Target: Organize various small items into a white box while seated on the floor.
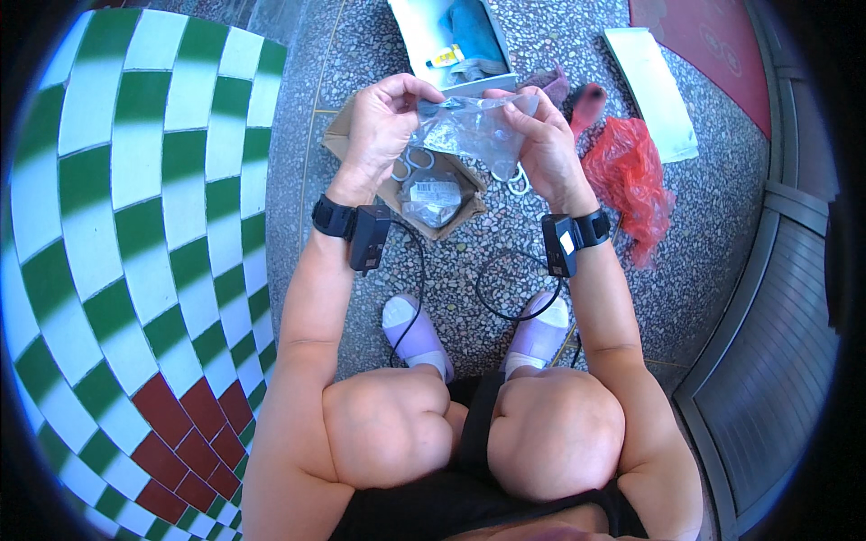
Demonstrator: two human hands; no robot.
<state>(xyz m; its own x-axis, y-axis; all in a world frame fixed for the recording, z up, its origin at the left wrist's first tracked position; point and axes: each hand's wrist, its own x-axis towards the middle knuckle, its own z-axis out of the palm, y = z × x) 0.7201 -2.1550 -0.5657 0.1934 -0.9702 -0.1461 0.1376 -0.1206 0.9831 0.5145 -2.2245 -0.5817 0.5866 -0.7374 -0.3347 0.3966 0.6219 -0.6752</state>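
A clear plastic bag (467,132) is stretched between my two hands above the floor. My left hand (385,125) pinches its upper left corner, where something dark shows in or behind the plastic. At the other end, my right hand (544,138) grips the bag's right edge between thumb and fingers. Below the bag stands an open cardboard box (443,232), holding a clear plastic packet (433,199) with a printed label. White scissors handles (421,158) show at the box's left. Another white-handled pair of scissors (518,182) is partly hidden beside my right hand.
A white box (416,34) beyond my hands contains teal cloth (473,30) and a yellow tube (445,56). To the right lie a crumpled red plastic bag (629,176), a pink brush (587,108), purple cloth (555,84) and a white panel (653,95). A tiled wall (135,203) rises at left.
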